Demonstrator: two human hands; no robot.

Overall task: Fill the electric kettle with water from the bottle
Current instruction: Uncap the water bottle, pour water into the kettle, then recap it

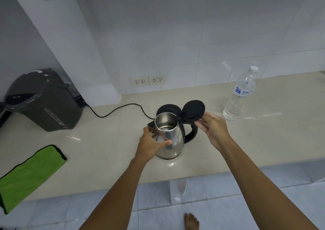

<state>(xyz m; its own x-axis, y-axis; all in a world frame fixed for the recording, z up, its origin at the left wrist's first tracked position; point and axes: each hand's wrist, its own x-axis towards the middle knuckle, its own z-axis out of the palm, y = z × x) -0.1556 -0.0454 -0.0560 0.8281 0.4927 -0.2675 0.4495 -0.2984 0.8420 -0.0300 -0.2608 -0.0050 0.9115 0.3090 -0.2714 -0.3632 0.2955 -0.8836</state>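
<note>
A steel electric kettle [173,141] with a black handle stands on the counter, just in front of its black base [166,108]. Its black lid [193,112] is flipped up on the hinge, and the inside looks empty. My left hand [151,142] wraps the kettle's left side below the spout. My right hand [213,126] touches the raised lid's edge with its fingertips. A clear water bottle [240,96] with a white cap and blue label stands upright at the right, apart from both hands.
A dark grey hot-water dispenser [44,100] sits at the left. A black cord [114,111] runs across the counter to the base. A green cloth [29,177] lies at the counter's front left. Wall sockets [148,81] are behind. The counter edge [193,176] is close.
</note>
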